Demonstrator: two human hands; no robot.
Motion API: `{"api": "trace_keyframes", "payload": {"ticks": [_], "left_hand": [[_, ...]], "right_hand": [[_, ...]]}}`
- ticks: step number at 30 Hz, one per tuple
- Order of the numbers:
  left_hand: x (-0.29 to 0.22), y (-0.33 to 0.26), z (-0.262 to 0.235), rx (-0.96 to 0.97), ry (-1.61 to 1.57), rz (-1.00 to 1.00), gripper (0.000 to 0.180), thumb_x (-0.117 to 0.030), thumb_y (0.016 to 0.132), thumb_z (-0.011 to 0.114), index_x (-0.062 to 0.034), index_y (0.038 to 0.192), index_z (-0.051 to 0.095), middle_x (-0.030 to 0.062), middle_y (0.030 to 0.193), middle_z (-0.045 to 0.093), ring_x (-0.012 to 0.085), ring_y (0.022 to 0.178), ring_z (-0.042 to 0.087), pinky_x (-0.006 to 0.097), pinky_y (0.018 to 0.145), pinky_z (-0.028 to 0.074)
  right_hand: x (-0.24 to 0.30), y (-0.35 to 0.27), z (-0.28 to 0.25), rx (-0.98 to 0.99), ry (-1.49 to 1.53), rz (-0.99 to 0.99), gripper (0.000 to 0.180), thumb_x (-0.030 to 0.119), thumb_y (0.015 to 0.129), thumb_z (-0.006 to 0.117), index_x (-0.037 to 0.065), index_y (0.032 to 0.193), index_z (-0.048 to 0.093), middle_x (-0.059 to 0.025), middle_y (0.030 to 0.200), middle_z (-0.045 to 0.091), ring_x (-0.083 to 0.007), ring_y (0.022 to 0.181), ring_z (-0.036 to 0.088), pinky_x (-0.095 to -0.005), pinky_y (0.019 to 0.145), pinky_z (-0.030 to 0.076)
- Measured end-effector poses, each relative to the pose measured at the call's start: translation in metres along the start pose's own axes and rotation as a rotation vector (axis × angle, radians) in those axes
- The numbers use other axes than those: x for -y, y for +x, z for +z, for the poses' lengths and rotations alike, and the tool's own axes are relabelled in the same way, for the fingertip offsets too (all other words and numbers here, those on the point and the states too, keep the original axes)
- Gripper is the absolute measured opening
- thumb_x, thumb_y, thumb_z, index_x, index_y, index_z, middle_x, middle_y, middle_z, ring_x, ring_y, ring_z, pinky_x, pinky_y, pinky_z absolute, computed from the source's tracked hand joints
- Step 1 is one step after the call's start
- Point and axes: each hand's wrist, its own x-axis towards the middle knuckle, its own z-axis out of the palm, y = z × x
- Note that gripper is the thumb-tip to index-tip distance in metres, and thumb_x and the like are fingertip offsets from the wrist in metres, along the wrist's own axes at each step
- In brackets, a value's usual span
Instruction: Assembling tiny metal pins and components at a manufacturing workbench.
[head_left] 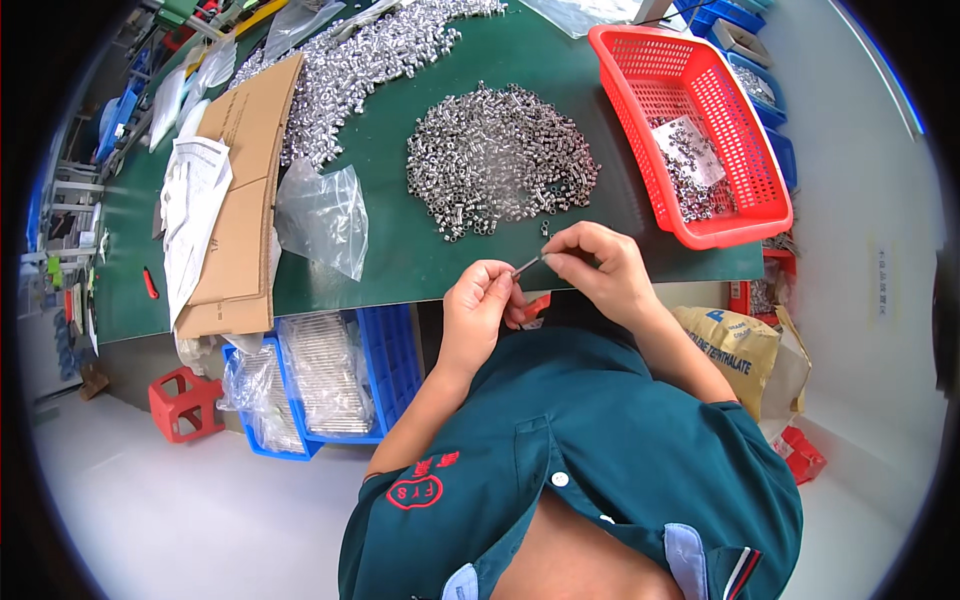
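At the table's near edge, my left hand (485, 305) is closed, its thumb and forefinger pinching a thin grey metal rod (527, 267). The rod slants up to the right, where its far end meets the fingertips of my right hand (605, 275). That hand is pinched closed too; whatever small piece lies in its fingertips is hidden. Just beyond my hands sits a single small metal ring (545, 228). Behind it spreads a round pile of small shiny metal rings (500, 155) on the green table (385, 215).
On the right stands a red plastic basket (700, 235) with loose rings and white paper inside. Flattened cardboard (250, 190), a clear plastic bag (325, 220) and a larger heap of metal pieces (370, 60) lie leftward. Below are blue bins (390, 365) and a red stool (187, 403).
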Motion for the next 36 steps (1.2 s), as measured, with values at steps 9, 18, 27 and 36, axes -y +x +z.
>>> {"api": "trace_keyframes", "payload": {"ticks": [9,18,27,36], "left_hand": [[-0.003,-0.005,-0.001,0.006,0.105,0.0,0.015,-0.015,0.097,0.049,-0.0014,0.096,0.055,0.0049,0.073,0.06,0.0096,0.058,0.056,0.021,0.052,0.045],[-0.011,-0.007,0.0,0.085,0.013,-0.105,0.014,-0.012,0.096,0.048,-0.0002,0.095,0.056,0.0055,0.071,0.061,0.0094,0.055,0.056,0.021,0.05,0.045],[-0.014,-0.008,0.001,0.106,-0.086,-0.142,0.015,-0.013,0.097,0.047,-0.0003,0.097,0.054,0.0068,0.072,0.061,0.0109,0.058,0.057,0.023,0.052,0.047],[-0.005,-0.003,-0.005,-0.007,-0.146,-0.129,0.015,-0.016,0.096,0.049,-0.002,0.097,0.054,0.006,0.075,0.061,0.0119,0.058,0.057,0.024,0.051,0.046]], "right_hand": [[0.0,-0.001,0.0,0.036,-0.072,-0.118,0.008,0.0,0.078,0.066,-0.001,0.086,0.062,-0.0048,0.077,0.06,-0.0109,0.067,0.057,-0.0245,0.06,0.046],[0.008,-0.004,-0.006,0.138,-0.166,-0.258,0.014,-0.003,0.072,0.069,-0.001,0.084,0.061,-0.0094,0.078,0.061,-0.0198,0.07,0.062,-0.0291,0.061,0.05],[0.0,-0.011,0.004,0.112,-0.085,-0.079,0.019,-0.002,0.072,0.069,0.001,0.09,0.063,-0.0074,0.079,0.06,-0.015,0.069,0.061,-0.0269,0.061,0.049],[-0.034,0.004,-0.006,-0.157,-0.574,-0.24,0.015,0.006,0.072,0.071,0.005,0.086,0.065,-0.0072,0.08,0.061,-0.0239,0.069,0.062,-0.033,0.06,0.05]]}}
